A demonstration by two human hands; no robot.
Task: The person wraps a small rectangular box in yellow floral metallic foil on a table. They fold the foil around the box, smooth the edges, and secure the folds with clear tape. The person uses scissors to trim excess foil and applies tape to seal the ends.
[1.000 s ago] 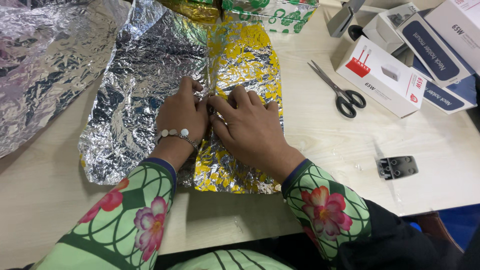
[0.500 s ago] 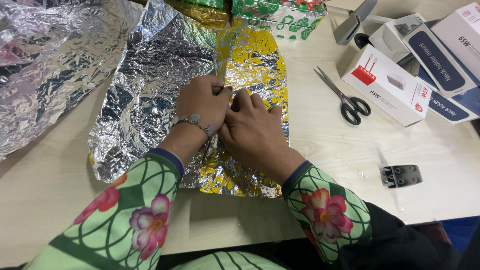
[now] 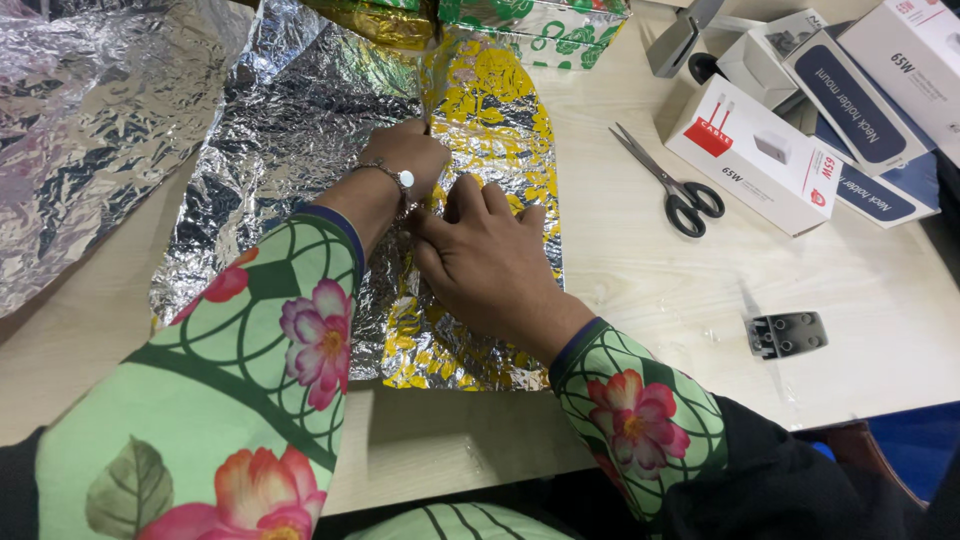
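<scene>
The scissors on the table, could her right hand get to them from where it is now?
Probably yes. The scissors lie in the open on the table, to the right of the right hand, with only bare tabletop between them. That hand is pressing on the gold foil sheet and would have to let go first.

— That foil sheet (image 3: 300, 130) is crinkled silver, and the flap (image 3: 500, 110) folded over it at one o'clock from the hands is silver printed with yellow leaves.

— The sleeves (image 3: 250, 370) are pale green with dark green lattice lines and pink-red flowers. At two o'clock, black-handled scissors (image 3: 670, 185) lie on the light wood table (image 3: 650, 300).

— Past them, a white box (image 3: 760, 155) with a red patch, and navy-and-white boxes (image 3: 850, 95). At twelve, a green-and-white patterned parcel (image 3: 540, 25).
</scene>
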